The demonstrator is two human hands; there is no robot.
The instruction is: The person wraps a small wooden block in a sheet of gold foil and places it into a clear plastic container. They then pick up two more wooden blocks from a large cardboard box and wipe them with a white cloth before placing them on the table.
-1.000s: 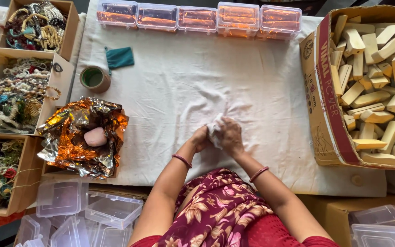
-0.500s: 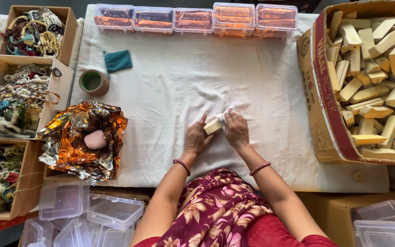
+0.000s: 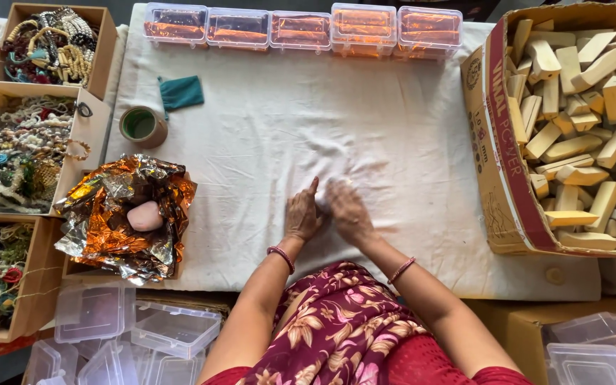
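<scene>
The cloth is lying flat, covering the table. Both hands, left hand and right hand, are pinching it together mid-cloth. Boxes are lining the far edge, with open room around.

Open white cloth mid-table; blocked left by foil pile and tape roll, far edge by lidded boxes, right by block carton, seemingly flush.

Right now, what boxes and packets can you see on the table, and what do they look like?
Big cardboard box: right side, brown with a red band, full of pale wooden blocks.
Clear plastic boxes: row along the far edge, orange inside.
Open brown boxes: stacked down the left, holding beads.
Empty clear boxes: near left corner.
Crumpled orange foil: left of the hands.
</scene>
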